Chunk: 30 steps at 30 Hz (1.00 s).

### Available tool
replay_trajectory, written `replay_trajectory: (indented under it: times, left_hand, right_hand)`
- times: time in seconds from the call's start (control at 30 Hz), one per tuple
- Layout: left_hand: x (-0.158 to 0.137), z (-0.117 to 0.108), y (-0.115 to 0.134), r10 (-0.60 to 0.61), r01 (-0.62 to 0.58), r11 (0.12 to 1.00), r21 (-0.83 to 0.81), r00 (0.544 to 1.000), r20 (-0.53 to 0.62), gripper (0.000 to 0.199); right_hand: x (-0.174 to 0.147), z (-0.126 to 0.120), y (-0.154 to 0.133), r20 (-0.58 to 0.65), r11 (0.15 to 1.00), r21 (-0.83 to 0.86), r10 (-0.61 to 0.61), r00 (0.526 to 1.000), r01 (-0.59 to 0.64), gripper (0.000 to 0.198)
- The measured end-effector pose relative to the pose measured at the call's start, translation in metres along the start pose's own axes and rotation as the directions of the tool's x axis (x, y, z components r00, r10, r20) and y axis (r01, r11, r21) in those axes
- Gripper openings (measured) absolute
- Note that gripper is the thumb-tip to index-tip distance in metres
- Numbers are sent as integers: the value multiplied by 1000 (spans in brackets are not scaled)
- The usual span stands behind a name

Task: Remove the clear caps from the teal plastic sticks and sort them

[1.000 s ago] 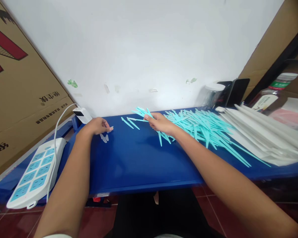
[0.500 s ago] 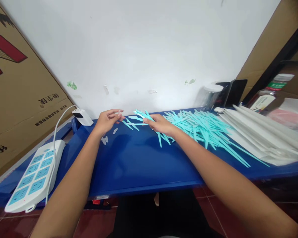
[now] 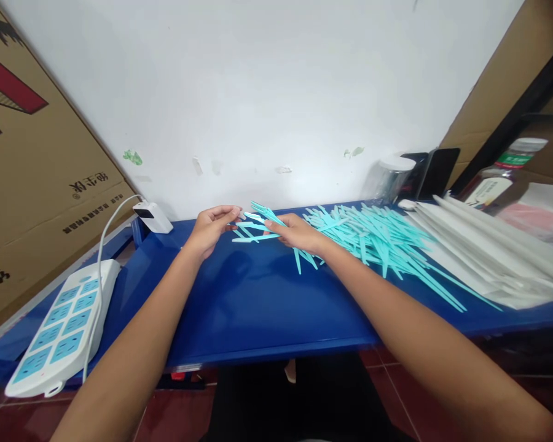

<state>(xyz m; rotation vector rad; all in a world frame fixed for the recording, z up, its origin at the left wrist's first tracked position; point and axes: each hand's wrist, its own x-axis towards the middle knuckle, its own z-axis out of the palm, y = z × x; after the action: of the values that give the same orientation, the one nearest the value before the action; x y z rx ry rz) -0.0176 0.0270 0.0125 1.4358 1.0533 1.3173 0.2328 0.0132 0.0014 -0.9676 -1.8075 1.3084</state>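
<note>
My right hand (image 3: pixel 299 234) is closed around several thin turquoise eyebrow razors (image 3: pixel 266 213), whose ends fan out to the left. My left hand (image 3: pixel 216 226) pinches a small clear blade cap (image 3: pixel 242 215) between thumb and fingertips, close to the tips of the held razors. Whether the cap touches a razor is too small to tell. To the right of my right hand, a big loose pile of the same turquoise razors (image 3: pixel 373 236) is spread over the blue table (image 3: pixel 267 307). A few more lie under the hand.
On the left are a white power strip (image 3: pixel 59 331) with blue sockets, a small white device (image 3: pixel 153 217) with a cable, and a large cardboard box (image 3: pixel 37 147). Stacked white sleeves (image 3: pixel 483 258), a clear lidded jar (image 3: pixel 389 181) and a bottle (image 3: pixel 498 175) stand right. A white wall rises behind.
My left hand has moved right, bringing the clear cap up to the razor tips. Its forearm now covers the loose caps seen on the table before. My right hand stays nearly in place.
</note>
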Motion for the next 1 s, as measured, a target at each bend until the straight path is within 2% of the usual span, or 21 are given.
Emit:
replay_trajectory:
  times: [0.27,0.43,0.67,0.87,1.0]
  left_hand:
    - [3,-3,-1,-14,13,1000,-11,997,-82,46]
    - [2,-1,-3,-22,23,1000,18,998,-63,47]
    - [-3,1,1,87,-97,975,199,994,60,45]
    - [-5,2,-4,18,-64,964,258,984,176,41]
    - [-2,2,-2,-3,-51,962,268,980,198,43]
  right_hand:
    - [2,-1,3,-29,998,-56,-10,1000,9,56]
    - [2,-2,4,-41,997,-77,-25,999,22,56]
    - [-1,-4,-1,-26,970,-234,-69,997,61,55]
    - [-4,-6,-4,26,922,-365,-130,991,131,56]
    - [-4,-4,-4,55,924,-361,-118,991,130,58]
